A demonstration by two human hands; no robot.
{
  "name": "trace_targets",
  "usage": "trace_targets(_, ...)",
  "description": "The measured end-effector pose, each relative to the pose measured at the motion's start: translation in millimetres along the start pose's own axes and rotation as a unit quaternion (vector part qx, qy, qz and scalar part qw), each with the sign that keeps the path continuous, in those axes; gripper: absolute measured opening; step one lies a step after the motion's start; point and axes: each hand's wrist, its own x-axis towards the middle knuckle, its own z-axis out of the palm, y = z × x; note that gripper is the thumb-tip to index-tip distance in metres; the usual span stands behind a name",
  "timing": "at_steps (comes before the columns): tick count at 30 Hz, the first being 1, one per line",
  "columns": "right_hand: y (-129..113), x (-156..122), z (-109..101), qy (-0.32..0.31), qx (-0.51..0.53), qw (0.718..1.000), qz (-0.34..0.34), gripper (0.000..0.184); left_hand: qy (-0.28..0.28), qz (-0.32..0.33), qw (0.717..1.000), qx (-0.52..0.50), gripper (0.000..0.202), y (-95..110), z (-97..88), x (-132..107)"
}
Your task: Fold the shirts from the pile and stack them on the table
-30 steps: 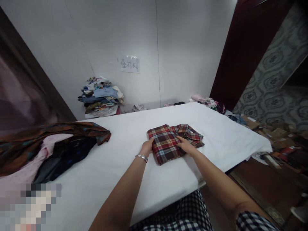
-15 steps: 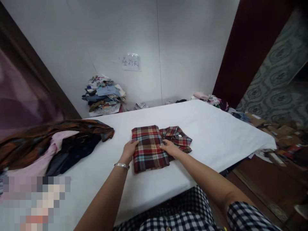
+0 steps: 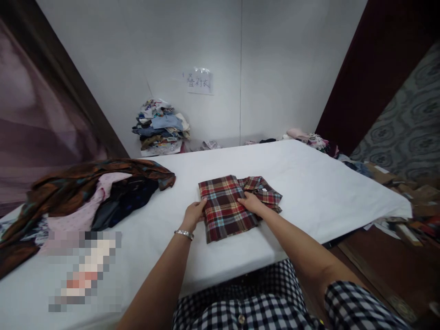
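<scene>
Lying on the white bench (image 3: 319, 188): folded plaid shirt (image 3: 225, 213). Left hand (image 3: 193, 215): fingers clamped on its left edge. Right hand (image 3: 253, 204) touches the right fold; fingers' closure cannot be told. Cardboard boxes (image 3: 422, 194), far right: contents unclear.

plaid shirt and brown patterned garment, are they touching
Apart: the head view shows a strip of white table surface between the plaid shirt and the brown patterned garment.

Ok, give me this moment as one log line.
left hand: holds left edge, folded red plaid fabric shirt | right hand: holds its right side | shirt: on white cloth-covered table, collar showing
</scene>
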Motion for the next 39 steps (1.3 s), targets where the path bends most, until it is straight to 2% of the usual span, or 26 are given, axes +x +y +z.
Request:
trace_targets(2,6,0,-1,-0.009,-0.026,1.0,0.014,0.03,-0.011,0.002,1.0,0.002,0.032,1,-0.6,-4)
trace_targets(5,8,0,-1,0.004,-0.022,1.0,-0.015,0.032,-0.031,0.003,1.0,0.005,0.04,3,-1.3,-7)
trace_targets(8,7,2,0,0.016,-0.026,0.999,-0.012,0.029,-0.041,0.004,0.999,0.035,0.044,4,1.4,-5)
trace_targets(10,5,5,1,0.025,-0.048,0.998,-0.012,0.028,-0.03,0.019,0.996,0.086,0.038,6,4.9,0)
trace_targets(13,2,10,3,0.022,-0.133,0.991,-0.013,0.033,-0.001,0.039,0.988,0.152,0.032,7,9.2,11)
trace_targets(17,-5,10,0,-0.012,-0.216,0.976,0.021,0.041,0.021,0.059,0.979,0.194,0.031,7,8.8,17)
trace_targets(19,-14,4,-3,-0.006,-0.236,0.972,0.019,0.044,0.021,0.06,0.978,0.201,0.035,5,7.0,16)
trace_targets(21,-23,-5,-3,0.025,-0.268,0.962,-0.046,0.048,0.012,0.056,0.979,0.198,0.04,3,5.6,14)
trace_targets(24,-32,-13,6,0.066,-0.295,0.931,-0.207,0.059,-0.001,0.053,0.981,0.189,0.045,0,6.5,12)
trace_targets(26,-29,-14,18,0.03,-0.299,0.925,-0.231,0.066,-0.009,0.049,0.982,0.184,0.047,1,8.7,13)
trace_targets(28,-19,-12,31,-0.021,-0.31,0.929,-0.203,0.068,-0.016,0.045,0.983,0.179,0.046,2,11.1,13)
trace_targets(31,-6,-7,41,-0.037,-0.311,0.931,-0.185,0.068,-0.02,0.042,0.983,0.176,0.046,4,13.5,12)
trace_targets(34,-5,-7,37,-0.053,-0.283,0.941,-0.179,0.068,-0.01,0.053,0.981,0.186,0.047,5,14.0,9)
trace_targets(37,-7,-13,22,-0.096,-0.242,0.952,-0.164,0.066,-0.003,0.064,0.98,0.186,0.047,7,14.3,5)
trace_targets(39,-4,-21,11,-0.099,-0.215,0.96,-0.148,0.067,-0.013,0.056,0.987,0.152,0.045,9,15.2,0)
